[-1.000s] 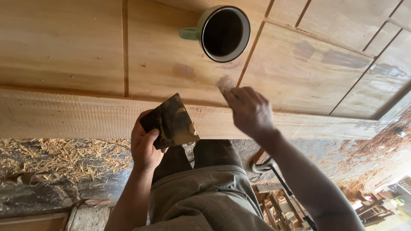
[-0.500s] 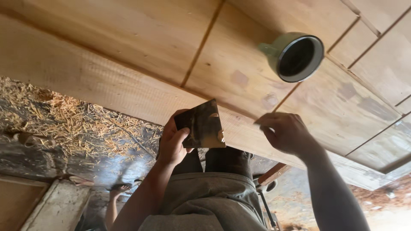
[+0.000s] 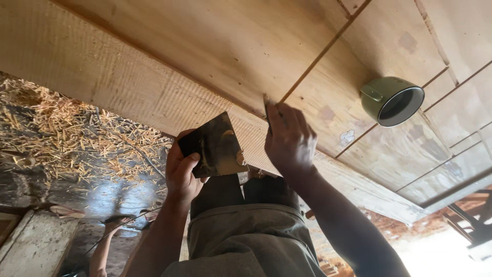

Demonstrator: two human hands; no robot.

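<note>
While the head view is the only angle, it covers both hands. Left hand is wrapped around a dark flat plate, thumb across the face, fingers curled behind; plate is smeared with pale filler near its right edge and held just below the panel edge, not touching the wood. Right hand has its fingers bunched tight on a small scraper blade, only the tip showing, pressed at the groove where two boards meet on the wooden panel. Pale filled patches sit further right on the boards. Green enamel mug stands on the panel, well apart from both hands, mouth toward the camera. Floor to the left is covered in wood shavings; a foot in a sandal shows low left.

Risks, as I judge them: plate is tilted, so filler could slide off onto the trousers. Blade tip is angled into the seam, so too much pressure could gouge the soft face or skip out of the groove. Mug sits close to the panel's far edge; a knock to the panel could tip it.
</note>
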